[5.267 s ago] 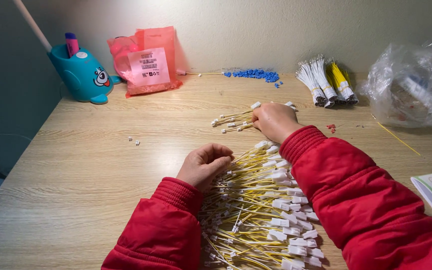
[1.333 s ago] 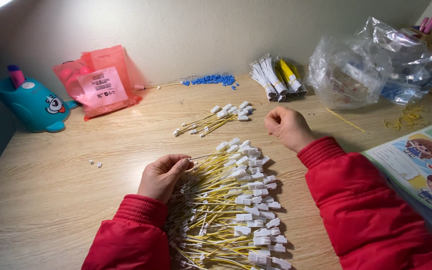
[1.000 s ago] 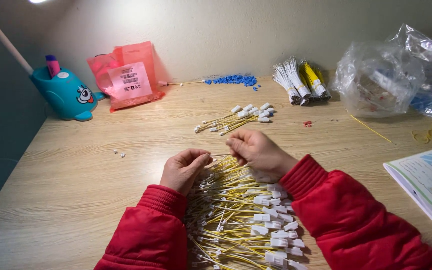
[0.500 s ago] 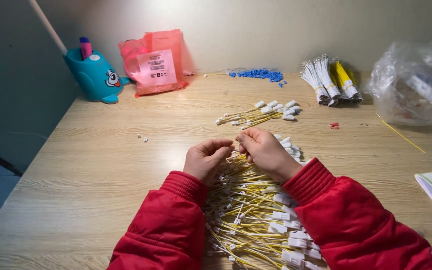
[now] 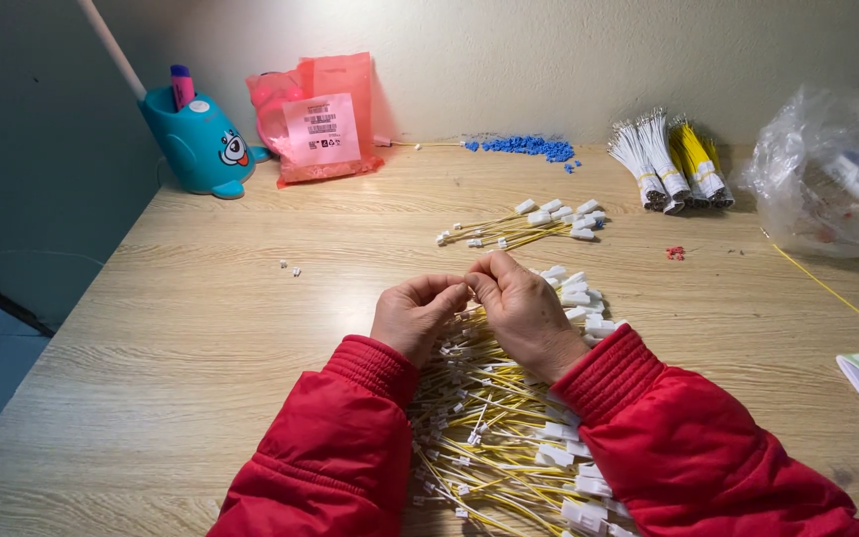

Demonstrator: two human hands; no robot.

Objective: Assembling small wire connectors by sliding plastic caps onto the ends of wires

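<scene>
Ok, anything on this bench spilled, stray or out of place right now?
A few strays. Blue beads lie scattered loose by the back wall, tiny red bits sit alone right of the small wire pile, and white specks lie left of it. One yellow wire lies apart near the clear bag. Nothing looks damaged.

Left hand (image 5: 418, 315) and right hand (image 5: 526, 310) close together, fingertips meeting in a pinch, knuckles turned up. Forearms in red padded sleeves (image 5: 335, 457), angled inward from the near edge.

Small assembly workbench: wooden table (image 5: 201, 328) heaped with yellow wire leads (image 5: 489, 438).
</scene>
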